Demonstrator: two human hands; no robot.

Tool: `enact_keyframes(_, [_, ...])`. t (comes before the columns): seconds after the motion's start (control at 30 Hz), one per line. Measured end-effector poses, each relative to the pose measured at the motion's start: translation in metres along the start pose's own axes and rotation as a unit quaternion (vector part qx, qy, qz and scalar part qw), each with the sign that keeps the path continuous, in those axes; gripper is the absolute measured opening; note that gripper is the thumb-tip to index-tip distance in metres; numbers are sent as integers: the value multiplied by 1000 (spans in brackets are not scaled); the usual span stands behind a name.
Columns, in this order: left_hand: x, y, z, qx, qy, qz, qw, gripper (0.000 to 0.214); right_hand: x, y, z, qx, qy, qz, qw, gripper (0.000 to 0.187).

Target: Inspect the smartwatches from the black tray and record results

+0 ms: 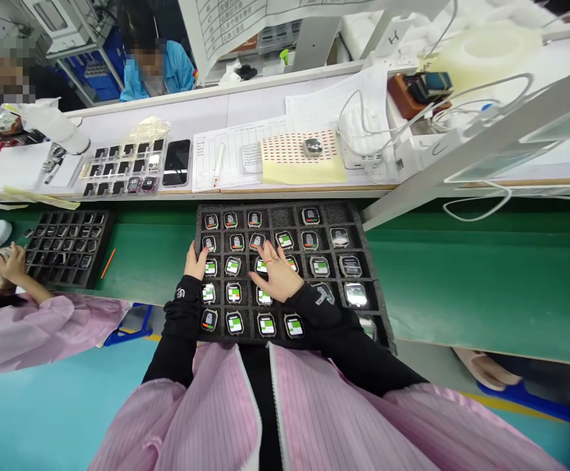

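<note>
A black foam tray (378,307) lies on the green bench before me, its compartments holding several square smartwatches. Many screens are lit, some with green and white blocks, others dark with small text. My left hand (196,263) grips the tray's left edge, its thumb beside a watch (209,244) in the outer column. Over the middle of the tray, my right hand (281,275) has its fingers spread, with fingertips at a dark-screened watch (257,241). This hand partly covers the watches under it. One back-row compartment (281,216) holds no watch.
On the shelf behind sit a phone (176,163), a clear tray of dark parts (122,169), a pen (219,163) and a watch (313,148) on a yellow sheet. A slanted post (442,157) stands right. A co-worker's hands (11,263) are beside another tray (99,252).
</note>
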State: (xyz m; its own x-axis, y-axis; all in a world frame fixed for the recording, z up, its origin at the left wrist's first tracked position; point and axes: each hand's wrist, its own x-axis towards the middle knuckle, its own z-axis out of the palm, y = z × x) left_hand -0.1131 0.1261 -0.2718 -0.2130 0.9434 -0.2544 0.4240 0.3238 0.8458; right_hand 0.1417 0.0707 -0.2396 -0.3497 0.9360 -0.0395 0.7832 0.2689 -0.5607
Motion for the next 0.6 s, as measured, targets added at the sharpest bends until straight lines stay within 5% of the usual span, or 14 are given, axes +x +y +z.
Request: enact_keyframes(0.6, [-1, 20, 4, 33, 9, -27, 999, 63, 40, -33, 3, -48, -70, -66, 994, 93])
